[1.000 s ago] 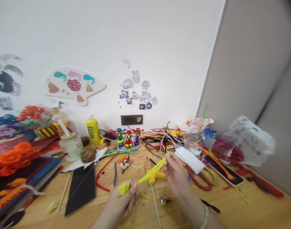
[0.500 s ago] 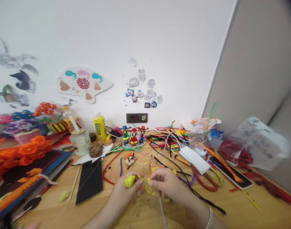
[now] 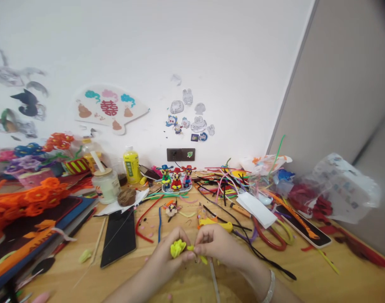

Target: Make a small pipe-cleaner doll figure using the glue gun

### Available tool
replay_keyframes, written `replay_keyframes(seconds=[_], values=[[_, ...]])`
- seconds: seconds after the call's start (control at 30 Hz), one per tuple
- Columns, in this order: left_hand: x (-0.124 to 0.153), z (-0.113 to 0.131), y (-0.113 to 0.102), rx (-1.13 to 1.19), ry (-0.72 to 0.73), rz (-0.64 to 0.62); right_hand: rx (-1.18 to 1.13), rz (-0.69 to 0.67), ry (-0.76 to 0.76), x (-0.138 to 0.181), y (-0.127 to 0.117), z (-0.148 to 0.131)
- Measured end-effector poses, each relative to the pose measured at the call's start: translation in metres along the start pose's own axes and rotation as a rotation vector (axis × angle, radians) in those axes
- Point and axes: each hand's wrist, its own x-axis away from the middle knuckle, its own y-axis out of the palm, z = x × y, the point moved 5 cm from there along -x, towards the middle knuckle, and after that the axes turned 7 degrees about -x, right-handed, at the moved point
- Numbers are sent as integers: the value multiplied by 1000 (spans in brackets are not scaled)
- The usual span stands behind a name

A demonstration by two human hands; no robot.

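My left hand (image 3: 167,259) is closed around a bunched, folded yellow pipe cleaner (image 3: 177,248), which bulges out above the thumb. Close beside it, my right hand (image 3: 219,246) pinches the yellow strand between thumb and fingertips. A short yellow end pokes out below the right fingers. The two sets of fingertips nearly meet, and part of the strand is hidden by them. A thin pale stick (image 3: 214,281) lies on the table under the right hand. Just beyond that hand rests a yellow-handled tool (image 3: 216,223), partly covered.
Three small figures (image 3: 176,181) stand on a tray at the back. Many loose pipe cleaners (image 3: 224,185) sprawl behind and right. A dark phone (image 3: 118,237), a glass jar (image 3: 106,187) and orange pipe-cleaner flowers (image 3: 38,195) are at left. Folded white paper (image 3: 257,209) lies at right.
The yellow loop that hung between my hands is now drawn in, with only a short end showing. The bunch in my left hand has shifted slightly right and turned more into view.
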Motion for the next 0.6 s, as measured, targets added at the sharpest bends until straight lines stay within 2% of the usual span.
replay_keyframes(seconds=[0.13, 0.23, 0.47, 0.6], values=[[-1, 2, 6, 181, -33, -103, 48, 43, -73, 2, 3, -6], [-2, 2, 8, 243, -77, -110, 244, 99, -146, 4, 2, -11], [1, -2, 8, -30, -47, -46, 723, 89, -268, 8, 7, -16], [2, 1, 10, 10, -35, -80, 846, 77, -289, 10, 12, -19]])
